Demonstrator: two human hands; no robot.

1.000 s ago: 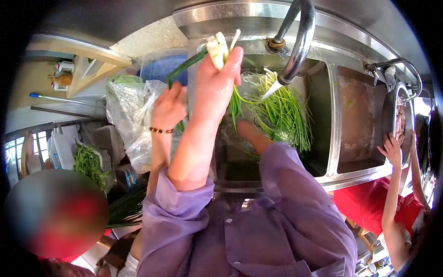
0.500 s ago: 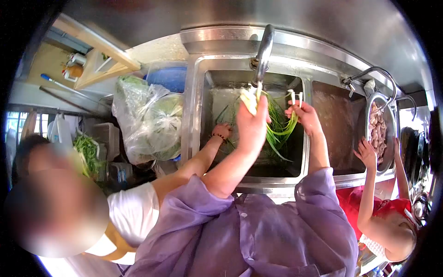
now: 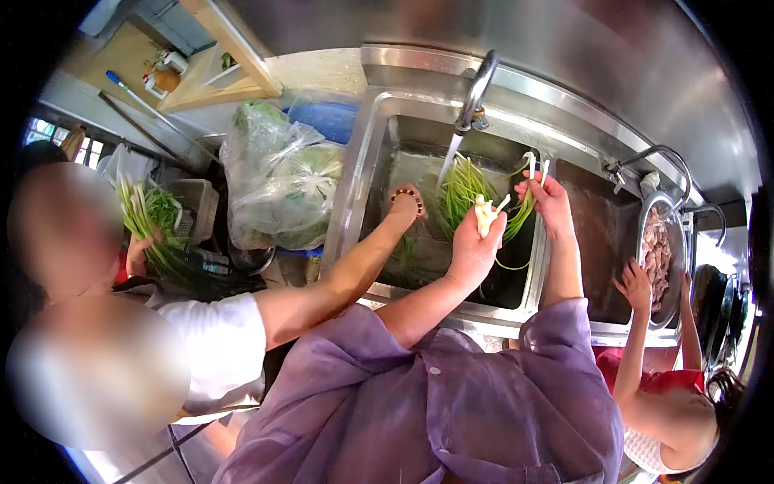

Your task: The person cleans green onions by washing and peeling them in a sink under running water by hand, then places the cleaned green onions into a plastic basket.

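Observation:
Over the left sink basin [image 3: 387,153], my left hand [image 3: 477,246] is closed round a bunch of green onions whose white ends [image 3: 485,214] stick up from the fist. To its right, my right hand [image 3: 546,200] pinches a few more green onions [image 3: 526,211] by their white ends, with the green parts hanging down. Behind my left hand, a pile of green onions [image 3: 461,189] lies in the basin. Water runs from the faucet [image 3: 479,90] beside that pile. A co-worker's hand with a beaded bracelet [image 3: 409,202] reaches into the same basin.
Plastic bags of vegetables [image 3: 282,177] lie left of the sink, near a blue container [image 3: 326,121]. Another hand holds green onions [image 3: 153,230] at far left. On the right, a person's hands touch a metal bowl of meat [image 3: 657,258] by the second basin [image 3: 584,242].
My left hand has come down from high on the left to beside my right hand, which has risen from the basin with green onions. The co-worker's braceleted arm now reaches into the basin.

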